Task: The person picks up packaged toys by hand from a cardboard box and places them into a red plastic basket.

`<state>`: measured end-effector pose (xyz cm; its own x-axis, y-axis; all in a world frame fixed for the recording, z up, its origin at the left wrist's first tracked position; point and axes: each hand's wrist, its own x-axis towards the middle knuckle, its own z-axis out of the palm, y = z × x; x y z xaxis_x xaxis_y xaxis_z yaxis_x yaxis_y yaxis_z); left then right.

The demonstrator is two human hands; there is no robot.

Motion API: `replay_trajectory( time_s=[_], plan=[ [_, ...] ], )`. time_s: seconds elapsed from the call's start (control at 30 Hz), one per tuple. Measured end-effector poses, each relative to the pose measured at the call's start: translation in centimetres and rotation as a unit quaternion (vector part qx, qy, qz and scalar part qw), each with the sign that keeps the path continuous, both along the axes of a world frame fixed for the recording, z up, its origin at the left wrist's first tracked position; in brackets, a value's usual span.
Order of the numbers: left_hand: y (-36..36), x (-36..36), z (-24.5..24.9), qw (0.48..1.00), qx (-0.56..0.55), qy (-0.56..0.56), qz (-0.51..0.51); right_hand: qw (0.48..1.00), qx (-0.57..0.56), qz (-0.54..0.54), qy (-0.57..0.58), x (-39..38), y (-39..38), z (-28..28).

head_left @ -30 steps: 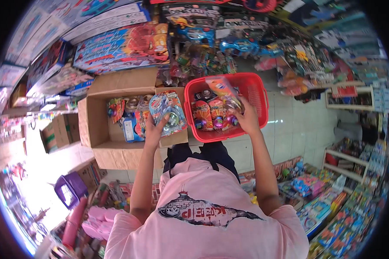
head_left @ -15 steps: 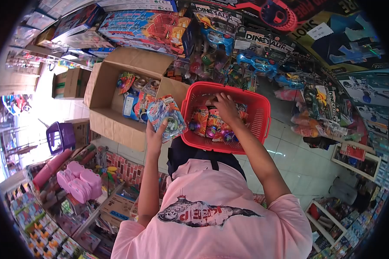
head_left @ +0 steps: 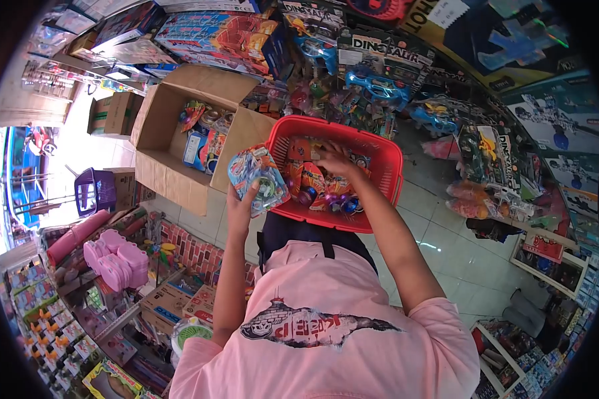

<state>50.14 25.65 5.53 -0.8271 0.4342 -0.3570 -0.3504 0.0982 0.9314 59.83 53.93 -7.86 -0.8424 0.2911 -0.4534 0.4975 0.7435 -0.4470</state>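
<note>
My left hand (head_left: pixel 242 203) is closed on a carded toy pack (head_left: pixel 258 178), blue and orange with a greenish round toy under clear plastic. It holds the pack just off the left rim of a red plastic basket (head_left: pixel 383 154). Inside this basket lie several orange carded toys (head_left: pixel 313 177) with shiny purple and blue round parts. My right hand (head_left: pixel 334 161) reaches in over these packs, fingers apart and touching their upper area. Its fingertips are partly hard to make out. Left of the basket stands an open cardboard box (head_left: pixel 158 143) holding more toy packs (head_left: pixel 209 149).
Boxed toys (head_left: pixel 216 41) and hanging dinosaur toy packs (head_left: pixel 379 86) line the wall ahead. A purple basket (head_left: pixel 94 191) and a smaller carton (head_left: pixel 114 113) stand on the left. Pink plastic containers (head_left: pixel 116 259) sit lower left, and a tiled floor (head_left: pixel 422 213) extends to the right.
My right hand has shifted left and lower within the red basket, its fingers spreading over the packs. The left hand still holds its pack, now overlapping the basket's edge. The view has turned slightly.
</note>
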Motion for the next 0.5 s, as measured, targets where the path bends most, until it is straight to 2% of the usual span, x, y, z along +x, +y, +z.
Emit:
replay_trajectory(
  time_s=[0.07, 0.1, 0.13, 0.2, 0.23, 0.3, 0.33, 0.4, 0.43, 0.5],
  plan=[
    [0.8, 0.3, 0.4, 1.000, 0.001, -0.001, -0.015, 0.974, -0.170, 0.005, 0.151, -0.5, 1.8, -2.8],
    [1.1, 0.5, 0.3, 1.000, 0.003, 0.001, -0.018, 0.922, -0.295, -0.115, 0.223, 0.0, 1.6, -4.0],
    [1.5, 0.6, 0.1, 0.999, 0.006, 0.007, -0.034, 0.922, -0.292, -0.117, 0.226, 0.5, 1.6, -2.7],
    [2.5, 0.9, -0.4, 0.999, 0.011, 0.012, -0.052, 0.872, -0.382, -0.188, 0.243, 2.4, 1.2, 2.2],
    [3.2, 1.1, -0.7, 0.998, 0.018, 0.016, -0.060, 0.872, -0.380, -0.189, 0.243, 3.5, 0.6, 3.5],
    [4.9, 2.0, -0.5, 0.996, 0.034, 0.006, -0.076, 0.827, -0.467, -0.202, 0.241, 5.9, -1.2, 5.5],
    [5.9, 2.7, -0.2, 0.996, 0.037, 0.005, -0.079, 0.827, -0.464, -0.204, 0.242, 7.0, -2.5, 7.1],
    [7.7, 3.9, 0.2, 0.991, 0.068, -0.031, -0.108, 0.793, -0.510, -0.290, 0.164, 8.7, -5.5, 9.9],
    [8.2, 4.3, -1.6, 0.987, 0.079, -0.024, -0.141, 0.793, -0.507, -0.294, 0.166, 9.3, -6.5, 10.3],
    [9.8, 5.4, -2.1, 0.981, 0.088, -0.005, -0.175, 0.779, -0.450, -0.354, 0.257, 10.0, -7.7, 10.7]
  ],
)
